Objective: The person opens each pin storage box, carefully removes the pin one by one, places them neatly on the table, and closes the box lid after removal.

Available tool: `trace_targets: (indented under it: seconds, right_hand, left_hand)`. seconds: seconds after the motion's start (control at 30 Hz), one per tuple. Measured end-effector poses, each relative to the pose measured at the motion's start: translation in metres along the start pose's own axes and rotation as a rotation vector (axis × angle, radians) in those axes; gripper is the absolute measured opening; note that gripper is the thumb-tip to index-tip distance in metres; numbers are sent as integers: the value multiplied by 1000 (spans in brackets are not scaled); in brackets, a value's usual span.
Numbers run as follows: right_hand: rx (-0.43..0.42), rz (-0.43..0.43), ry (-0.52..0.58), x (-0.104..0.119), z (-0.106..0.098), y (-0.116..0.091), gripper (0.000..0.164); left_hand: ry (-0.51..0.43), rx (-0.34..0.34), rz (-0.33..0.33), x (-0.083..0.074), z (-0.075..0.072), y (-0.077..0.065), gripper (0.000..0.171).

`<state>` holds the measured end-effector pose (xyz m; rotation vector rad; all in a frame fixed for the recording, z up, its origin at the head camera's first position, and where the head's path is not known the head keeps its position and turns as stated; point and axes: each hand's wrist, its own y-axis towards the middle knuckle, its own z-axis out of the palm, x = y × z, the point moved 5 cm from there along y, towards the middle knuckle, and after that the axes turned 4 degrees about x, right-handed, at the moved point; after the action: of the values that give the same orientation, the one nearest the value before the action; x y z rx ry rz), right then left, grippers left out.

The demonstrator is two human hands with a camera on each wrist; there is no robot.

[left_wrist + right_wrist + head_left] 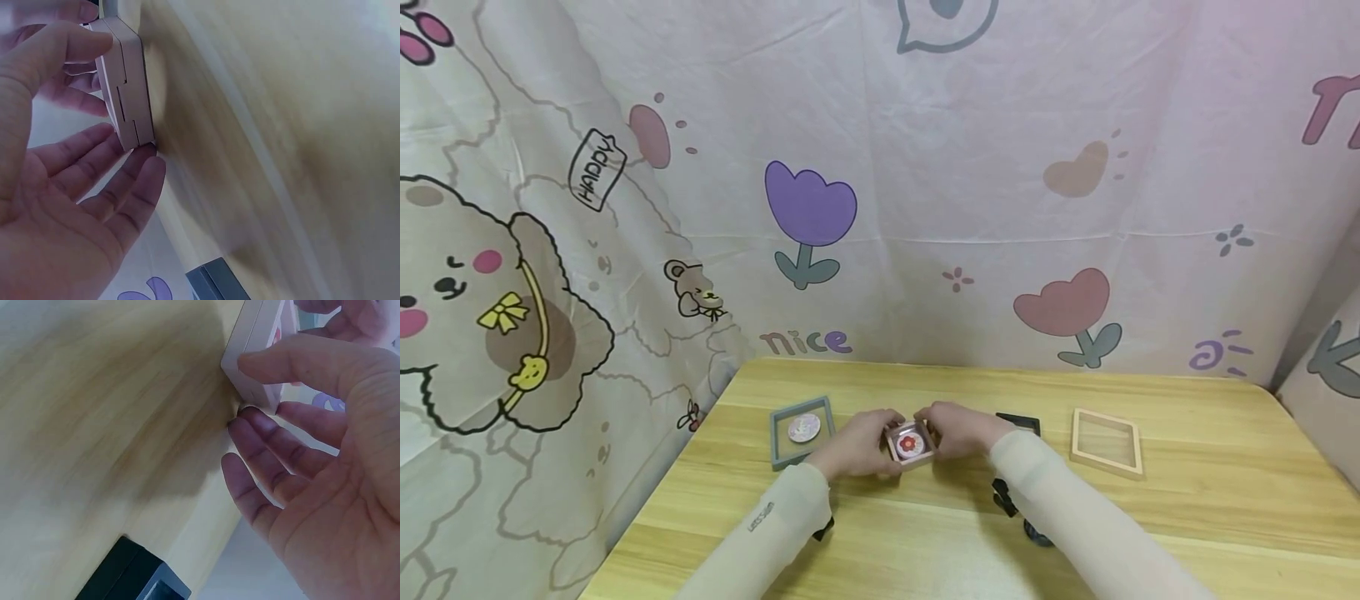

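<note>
Both hands hold a small pink square display case (915,463) between them, low over the middle of the wooden table. A round badge (911,444) with a red flower shows inside it. My left hand (859,443) grips the case's left side, its thumb on the near face and fingers around the corner (69,212). From the right, my right hand (961,429) grips the opposite edge, with thumb and fingertips at its corner (325,450). In the left wrist view the side of the case (132,87) shows a stepped seam along its edge.
A grey square frame (774,442) with a round pale badge (804,427) lies left of the hands. A black frame (1021,421) is partly hidden behind the right forearm. Farther right lies a light wood-coloured frame (1074,442). A patterned cloth (925,208) hangs behind the table.
</note>
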<state>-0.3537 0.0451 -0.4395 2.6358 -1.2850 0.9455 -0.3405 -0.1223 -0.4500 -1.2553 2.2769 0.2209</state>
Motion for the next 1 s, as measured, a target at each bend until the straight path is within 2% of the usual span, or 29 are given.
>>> trace_targets:
  seconds: [0.27,0.4,0.6,0.77,0.87,1.0]
  right_hand:
    - [-7,35,-17,-1,0,-10,60]
    - [-9,41,-42,-2,0,-15,53]
    - [-9,39,-94,-2,-1,-21,38]
    - [1,31,-70,0,0,-28,21]
    - [19,24,-42,3,2,-32,18]
    - [28,12,-26,5,5,-34,28]
  left_hand:
    - [11,-25,29,0,1,-7,74]
    - [-6,-36,11,2,2,-11,73]
    - [-15,-47,-5,3,5,-15,70]
    - [-44,-30,-9,2,7,-18,65]
    - [-45,-23,16,1,8,-19,55]
    - [-49,-7,70,-2,10,-20,43]
